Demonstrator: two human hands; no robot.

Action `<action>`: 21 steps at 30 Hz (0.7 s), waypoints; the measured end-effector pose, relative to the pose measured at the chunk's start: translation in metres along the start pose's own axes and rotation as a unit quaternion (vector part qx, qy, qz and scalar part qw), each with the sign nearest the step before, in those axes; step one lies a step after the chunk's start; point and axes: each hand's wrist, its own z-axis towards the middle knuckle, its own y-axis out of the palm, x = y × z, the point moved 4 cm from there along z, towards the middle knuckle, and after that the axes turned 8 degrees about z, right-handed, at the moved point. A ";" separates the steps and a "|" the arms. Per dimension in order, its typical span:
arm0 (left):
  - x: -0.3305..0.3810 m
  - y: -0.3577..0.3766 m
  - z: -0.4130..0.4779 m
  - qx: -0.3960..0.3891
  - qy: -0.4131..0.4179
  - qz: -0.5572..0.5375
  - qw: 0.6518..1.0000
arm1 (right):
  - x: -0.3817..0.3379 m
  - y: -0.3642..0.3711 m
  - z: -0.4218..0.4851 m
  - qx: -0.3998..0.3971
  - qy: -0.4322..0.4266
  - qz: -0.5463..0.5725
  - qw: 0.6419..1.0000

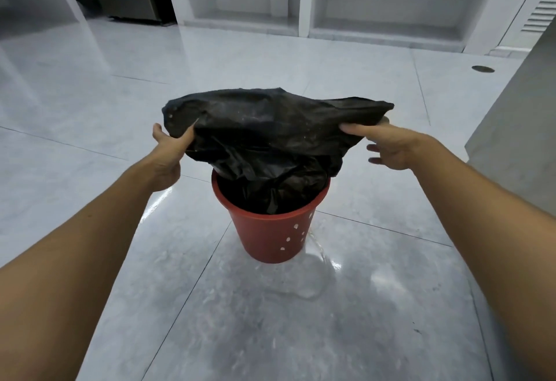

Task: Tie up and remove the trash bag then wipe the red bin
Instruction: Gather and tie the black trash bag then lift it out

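A small red bin (272, 234) of smooth plastic, round and tapering toward its base, stands on the glossy pale-grey floor tiles (346, 305), its side flecked with small white marks. From its mouth rises a black trash bag (270, 127), thin crinkled plastic with a dusty, speckled sheen; the lower part sits bunched inside the rim while the upper part is stretched wide into a flat, hammock-like band above the bin. The left hand (168, 152) pinches the bag's left edge, thumb on the near side and fingers tucked behind the film. The right hand (388, 145) pinches the right edge between thumb and forefinger, its other fingers loose and spread below. The two hands are held well apart, one at each end of the taut plastic. A wet, shiny patch (313, 272) lies on the tile just beside the bin's base. Near the far right, a round dark floor drain (483, 69) is set in the tiles.
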 end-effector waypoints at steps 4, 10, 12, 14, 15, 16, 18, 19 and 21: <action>0.006 0.017 0.003 0.024 0.040 -0.002 0.999 | -0.004 0.013 0.015 0.050 -0.065 0.013 0.997; 0.007 0.033 0.005 0.118 0.101 0.016 0.988 | -0.004 0.024 0.020 0.060 -0.098 -0.019 0.993; 0.007 0.033 0.006 0.181 0.116 0.050 0.975 | -0.002 0.024 0.022 0.068 -0.103 -0.017 0.992; 0.009 0.032 0.002 0.263 0.120 0.090 0.953 | -0.001 0.026 0.021 0.060 -0.088 -0.025 0.994; 0.011 0.033 0.000 0.293 0.119 0.103 0.943 | -0.001 0.028 0.021 0.048 -0.075 -0.026 0.996; 0.013 0.035 -0.002 0.312 0.121 0.115 0.935 | -0.001 0.030 0.021 0.036 -0.063 -0.025 0.997; 0.017 0.044 -0.004 0.318 0.127 0.148 0.928 | -0.001 0.038 0.021 0.022 -0.046 -0.023 0.998; 0.017 0.050 -0.006 0.305 0.125 0.156 0.931 | -0.002 0.042 0.020 0.020 -0.045 -0.021 0.999; 0.016 0.062 -0.007 0.264 0.114 0.141 0.947 | -0.004 0.048 0.020 0.027 -0.050 -0.008 0.998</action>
